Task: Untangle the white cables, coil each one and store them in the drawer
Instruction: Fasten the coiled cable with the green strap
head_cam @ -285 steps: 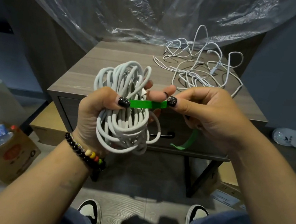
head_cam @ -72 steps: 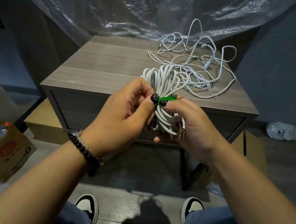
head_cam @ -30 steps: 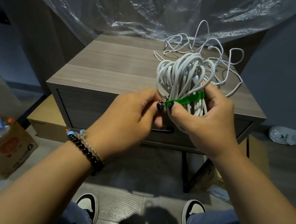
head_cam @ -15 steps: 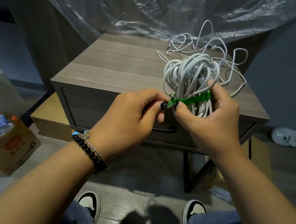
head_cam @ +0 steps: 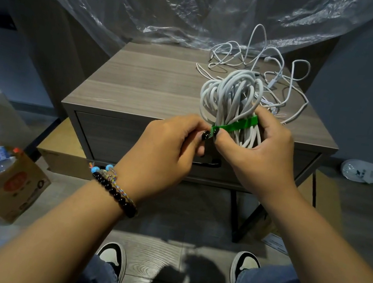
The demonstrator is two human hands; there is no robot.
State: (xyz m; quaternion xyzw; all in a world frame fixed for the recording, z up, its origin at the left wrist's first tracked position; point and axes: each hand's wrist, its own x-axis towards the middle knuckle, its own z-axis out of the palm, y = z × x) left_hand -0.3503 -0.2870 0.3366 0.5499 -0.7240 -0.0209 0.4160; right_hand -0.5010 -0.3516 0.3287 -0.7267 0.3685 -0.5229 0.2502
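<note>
Just above the front edge of the worktop [head_cam: 141,81], at about two o'clock from the drawer handle [head_cam: 206,163], the coiled white cable [head_cam: 231,99] stands upright in the right hand [head_cam: 259,149], whose fingers curl round the bundle at its waist. A green tie strap [head_cam: 236,127] runs across that waist, and its free end is pinched between the thumb and forefinger of the left hand [head_cam: 166,153], right against the right thumb. The likely trouble is that the strap slips from this small pinch before it fastens, letting the stiff loops spring apart; pulling unevenly could also bunch the turns to one side. At twelve o'clock from the bundle, the tangled thin white cables [head_cam: 283,83] lie loose on the worktop, close enough for a stray loop to snag. The drawer [head_cam: 113,137] appears closed, so stowing needs a free hand.
</note>
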